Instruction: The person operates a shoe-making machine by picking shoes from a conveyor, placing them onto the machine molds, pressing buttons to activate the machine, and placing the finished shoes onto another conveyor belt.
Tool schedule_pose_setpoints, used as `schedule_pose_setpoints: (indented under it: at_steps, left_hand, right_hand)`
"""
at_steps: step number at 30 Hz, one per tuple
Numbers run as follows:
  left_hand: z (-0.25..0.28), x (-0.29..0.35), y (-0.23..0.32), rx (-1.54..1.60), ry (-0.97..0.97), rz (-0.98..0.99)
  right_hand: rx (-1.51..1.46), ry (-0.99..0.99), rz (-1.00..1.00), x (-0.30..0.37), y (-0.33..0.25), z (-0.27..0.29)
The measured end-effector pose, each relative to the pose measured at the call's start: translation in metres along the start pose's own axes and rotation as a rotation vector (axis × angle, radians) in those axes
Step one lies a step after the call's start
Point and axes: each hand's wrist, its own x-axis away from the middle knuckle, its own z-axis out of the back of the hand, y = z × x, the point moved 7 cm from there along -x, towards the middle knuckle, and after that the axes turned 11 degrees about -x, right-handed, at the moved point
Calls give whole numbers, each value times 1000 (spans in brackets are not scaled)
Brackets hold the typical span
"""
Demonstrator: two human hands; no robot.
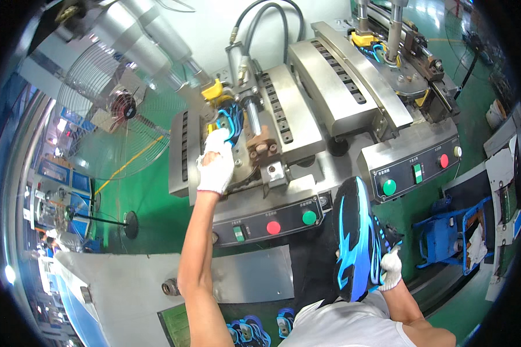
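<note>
At the far left, a wire-caged fan [121, 107] is standing on the green floor. To the right of it, we are reaching our left hand [216, 168], in a white glove, up into the left metal machine [292, 110]. Its fingertips are pointing at a black-and-blue shoe [231, 121] that is sitting in the machine, just below a yellow block [212, 90]. We cannot tell whether those fingers are closing on anything, because the glove is hiding them.

Under this machine, a dark control panel [289, 218] is facing us, showing a red button [273, 228] and, to the right of that, a green one [309, 217]. Nearer to us, a flat metal sheet [260, 274] is lying beyond our forearm, and more blue-and-black shoes [250, 331] are resting at the lower edge.

Further right, a loose black-and-blue shoe [356, 237] is standing nearly upright in front of us, toe up, with its sole showing. Our right hand [391, 269], also gloved in white, is gripping it by the lower right side. Beyond it, a second panel [417, 168] is jutting from the right machine [336, 87], where another shoe [369, 51] is sitting near the top. At the far right, a blue stand [451, 234] is resting on the floor.
</note>
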Motion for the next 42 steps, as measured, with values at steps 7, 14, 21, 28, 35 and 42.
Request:
schedule_pose_setpoints:
  at_steps: [7,14,21,28,35,42]
  left_hand:
    - [-101,-93,-37,-94,-196,403]
    - [-83,-126,-54,-163,-316,427]
    - [112,-30,-34,39,285,199]
    - [166,267,-33,119,261,478]
    - [71,474,-39,-10,-163,1007]
    - [16,500,-39,203,-146,903]
  right_hand:
    - [120,280,197,37,-24,25]
    - [77,441,220,70,-12,61]
    - [438,685,236,67,-25,113]
    - [613,385,397,-101,-7,-62]
    - [1026,-15,158,-351,47,-199]
    - [1902,395,227,-556,36,-155]
